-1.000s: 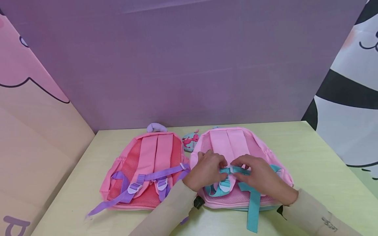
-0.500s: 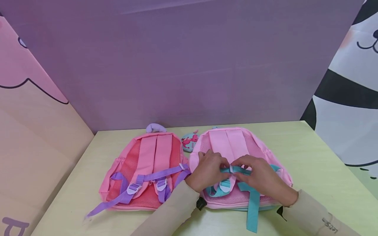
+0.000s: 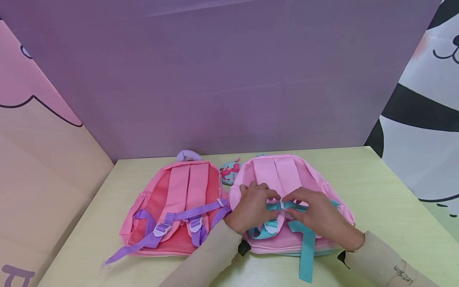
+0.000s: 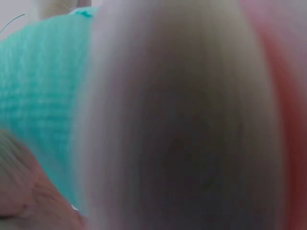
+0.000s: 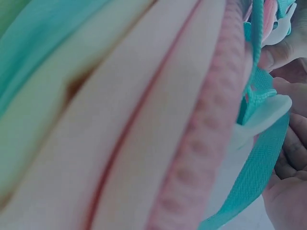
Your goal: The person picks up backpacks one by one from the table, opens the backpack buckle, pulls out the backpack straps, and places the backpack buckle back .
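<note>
A light pink backpack [image 3: 263,169] lies with its strap side up on the right half of the table. Over its middle my left hand [image 3: 251,209] pinches a teal strap [image 3: 273,207] at a small white clasp [image 3: 282,204]. From the other side my right hand [image 3: 320,213] pinches the same strap beside the clasp, thumb and index finger close to those of the left. A white strap adjuster [image 3: 271,227] sits just below. The loose teal strap end [image 3: 306,259] hangs over the bag's front edge. In the left wrist view a blurred shape hides most of the teal webbing [image 4: 43,81].
A coral pink backpack [image 3: 179,187] with purple straps [image 3: 143,245] lies to the left, close to my left forearm. Between the bags, farther back, is a small teal pouch [image 3: 230,172] with a red print. A purple panel [image 3: 229,87] stands behind the table [image 3: 387,187].
Both hands stay at the strap. The left fingertips and the white clasp have shifted slightly to the right, and the white adjuster below has moved a little left. The bags stay in place.
</note>
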Demonstrator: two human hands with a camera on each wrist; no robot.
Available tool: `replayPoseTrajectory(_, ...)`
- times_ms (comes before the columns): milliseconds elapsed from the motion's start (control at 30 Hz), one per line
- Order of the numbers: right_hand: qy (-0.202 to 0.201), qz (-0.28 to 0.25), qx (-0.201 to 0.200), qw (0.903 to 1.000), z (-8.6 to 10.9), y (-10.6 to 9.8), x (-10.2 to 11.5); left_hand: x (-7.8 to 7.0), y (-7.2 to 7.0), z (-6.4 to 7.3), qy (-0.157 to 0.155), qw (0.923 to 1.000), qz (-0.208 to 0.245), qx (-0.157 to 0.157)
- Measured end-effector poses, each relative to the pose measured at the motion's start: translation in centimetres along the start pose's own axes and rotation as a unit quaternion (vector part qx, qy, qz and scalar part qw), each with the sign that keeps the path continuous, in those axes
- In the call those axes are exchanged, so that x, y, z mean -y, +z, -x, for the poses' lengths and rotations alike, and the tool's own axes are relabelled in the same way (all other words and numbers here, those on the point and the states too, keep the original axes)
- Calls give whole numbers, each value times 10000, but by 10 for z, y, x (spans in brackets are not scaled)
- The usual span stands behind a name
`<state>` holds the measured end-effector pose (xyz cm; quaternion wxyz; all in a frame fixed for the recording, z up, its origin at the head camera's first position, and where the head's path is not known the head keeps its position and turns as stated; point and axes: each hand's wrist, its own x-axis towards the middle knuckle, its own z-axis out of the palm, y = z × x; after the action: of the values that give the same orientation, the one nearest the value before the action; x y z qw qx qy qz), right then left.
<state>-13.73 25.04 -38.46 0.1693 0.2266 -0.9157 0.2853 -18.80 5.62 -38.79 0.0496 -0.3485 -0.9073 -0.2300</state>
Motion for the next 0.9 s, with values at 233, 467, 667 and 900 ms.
replayPoseTrajectory(233, -161, -137, -135, 9997, 0, 0, 2, 1, -2, 2, 88, 9998, 80, -164)
replayPoseTrajectory(467, -352, -183, -214, 9990, -1, -1, 2, 4, -5, 3, 117, 9996, -14, -243)
replayPoseTrajectory(667, -385, -259, -237, 9986, -2, -3, 1, 5, -5, 2, 14, 9998, -22, -206)
replayPoseTrajectory(900, -601, -243, -383, 9972, -2, -2, 0, 5, -5, 2, 414, 9984, 277, -268)
